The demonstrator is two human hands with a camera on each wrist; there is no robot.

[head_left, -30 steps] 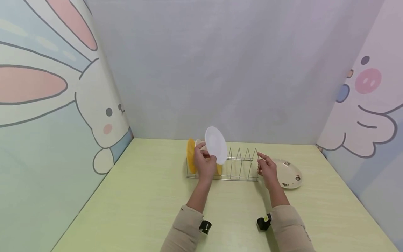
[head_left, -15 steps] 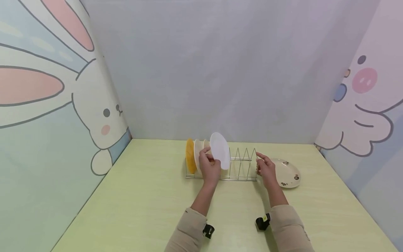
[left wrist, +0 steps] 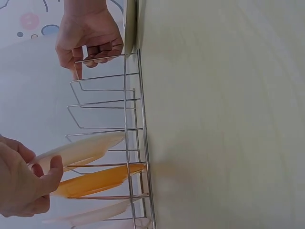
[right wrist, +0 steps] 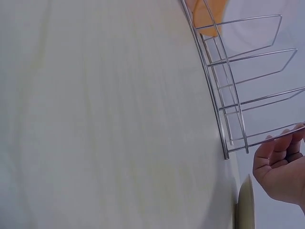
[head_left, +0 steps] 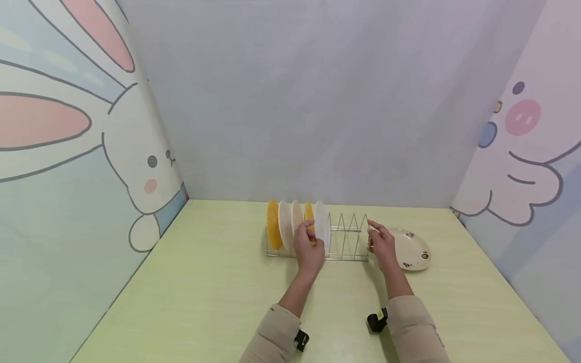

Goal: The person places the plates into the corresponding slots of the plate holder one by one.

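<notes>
Left hand [head_left: 310, 249] pinches white plate [head_left: 322, 222] by rim — likely light, stiff, slick; rim best hold. Right hand [head_left: 382, 247] grips wire rack [head_left: 347, 260] end.

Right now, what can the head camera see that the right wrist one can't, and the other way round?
Only head: the cartoon bunny, the pink-nosed animal, the beige sleeves and the dark prints on the pale plate.
Only right wrist: that plate seen from its side.
Both: the right hand on the end of the wire rack, the white plate and the orange plate beside it.
</notes>
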